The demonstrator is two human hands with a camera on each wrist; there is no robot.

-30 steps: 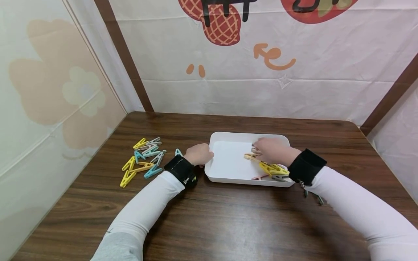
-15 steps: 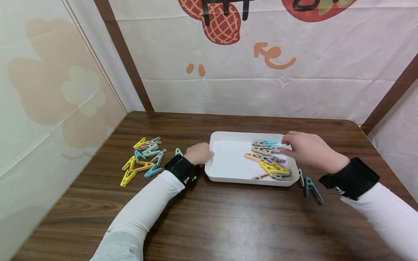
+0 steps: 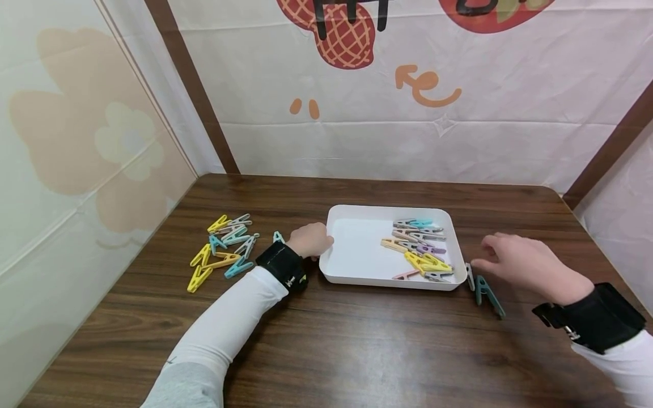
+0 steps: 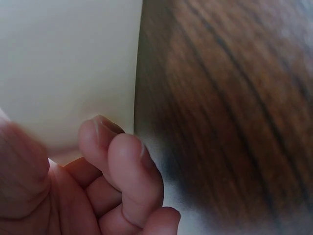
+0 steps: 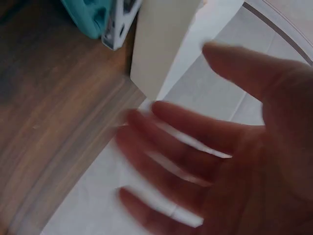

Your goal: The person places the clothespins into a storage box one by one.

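A white tray (image 3: pixel 357 243) holds several clothespins (image 3: pixel 420 264) in yellow, purple, blue, pink and grey, gathered in its right half. At its left end, my left hand (image 3: pixel 310 240) grips the tray with curled fingers (image 4: pixel 132 166), partly hidden in the head view. My right hand (image 3: pixel 530 265) hovers past the tray's right end with spread, loosely bent fingers and nothing in them. Just below its fingertips, outside the tray, lie a dark green clothespin (image 3: pixel 488 297) and a grey clothespin (image 3: pixel 470 277).
Several more clothespins (image 3: pixel 224 249), yellow, blue and pale grey, lie loose on the left part of the brown wooden table (image 3: pixel 357 345). One light blue clothespin (image 3: pixel 278 237) is beside my left wrist. A printed cloth wall (image 3: pixel 388 147) stands behind the table.
My right hand has left the clothespins inside the tray and moved right and toward me, past the tray's end. The left hand and tray have stayed in place.
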